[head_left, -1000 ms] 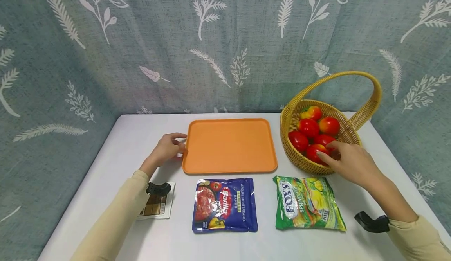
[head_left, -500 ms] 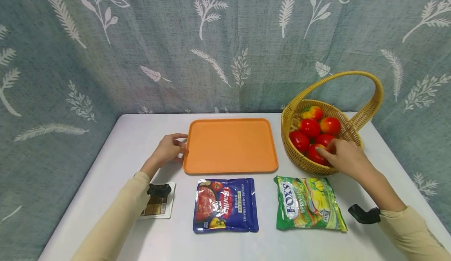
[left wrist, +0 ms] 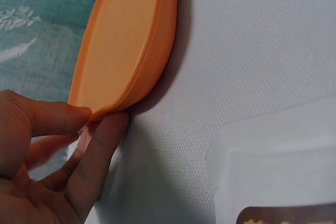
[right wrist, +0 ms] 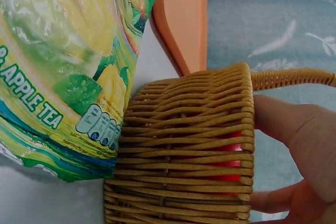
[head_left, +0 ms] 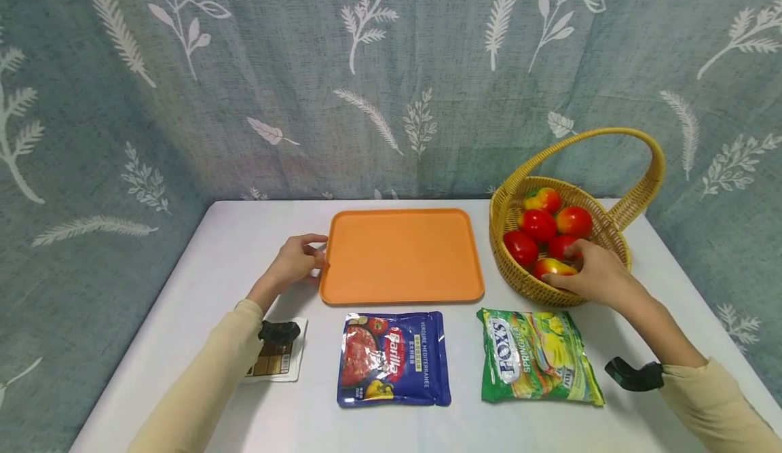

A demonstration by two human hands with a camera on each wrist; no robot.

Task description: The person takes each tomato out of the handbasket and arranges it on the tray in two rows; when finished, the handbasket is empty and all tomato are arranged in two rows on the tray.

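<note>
1. Head view: the left hand (head_left: 297, 263) sits at the left edge of the orange tray (head_left: 403, 256) on the white worktop (head_left: 214, 263), thumb over the rim and fingers at its side, pinching it. The right hand (head_left: 591, 274) reaches into the wicker basket (head_left: 611, 236), which stands just right of the tray, and its fingers curl over the nearest red-and-yellow tomato (head_left: 551, 267); four more tomatoes lie behind it in the basket. In front of the tray lies a blue Barilla pouch (head_left: 393, 358), and beside that, in front of the basket, a green Fox's sweet bag (head_left: 536, 356). A small card with brown squares (head_left: 276, 359) lies partly under the left sleeve. A leaf-patterned curtain (head_left: 305, 79) hangs behind

2. Left wrist view: the thumb and a finger (left wrist: 100, 150) of the left hand (left wrist: 47, 171) clamp the tray's (left wrist: 126, 51) corner rim between them; the tray otherwise rests on the worktop (left wrist: 252, 77)

3. Right wrist view: the basket's (right wrist: 184, 150) woven wall fills the middle, red fruit showing through its gaps. The right hand (right wrist: 299, 156) bends over the rim into it; the grip itself is hidden. The sweet bag (right wrist: 68, 66) touches the basket's wall, and the tray's (right wrist: 184, 19) edge shows beyond
</note>
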